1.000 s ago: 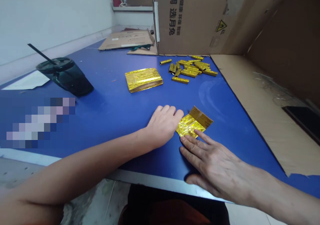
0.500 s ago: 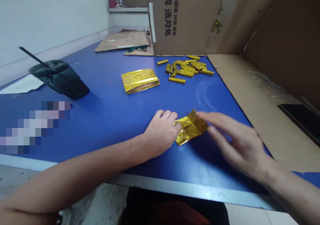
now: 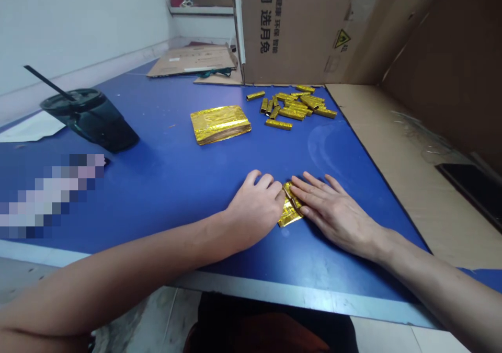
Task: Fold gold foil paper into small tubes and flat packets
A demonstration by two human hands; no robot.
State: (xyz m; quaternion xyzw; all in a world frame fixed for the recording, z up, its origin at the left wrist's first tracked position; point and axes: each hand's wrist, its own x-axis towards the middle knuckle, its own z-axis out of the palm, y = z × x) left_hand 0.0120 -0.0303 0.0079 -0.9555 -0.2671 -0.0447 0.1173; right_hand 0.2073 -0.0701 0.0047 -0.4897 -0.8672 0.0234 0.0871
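Observation:
A sheet of gold foil paper (image 3: 289, 217) lies on the blue table between my two hands, partly hidden by both. Curled fingers of my left hand (image 3: 257, 206) hold its left edge against the table. Across its right part my right hand (image 3: 329, 206) lies flat, fingers stretched out and a little spread, pressing a folded flap down. A dark gap shows along the fold. Beyond my hands rests a stack of gold foil paper (image 3: 220, 124). Farther right is a loose pile of small folded gold foil strips (image 3: 294, 113).
On the left stands a dark tinted cup with a straw (image 3: 104, 123), beside a blurred-out patch (image 3: 47, 198). A large cardboard box (image 3: 298, 39) rises at the back. Flat cardboard (image 3: 392, 170) borders the table on the right, with a black flat object (image 3: 470, 185) on it.
My right hand has moved left and down onto the foil paper. The raised right flap is now folded over toward the left. My left hand stays in place.

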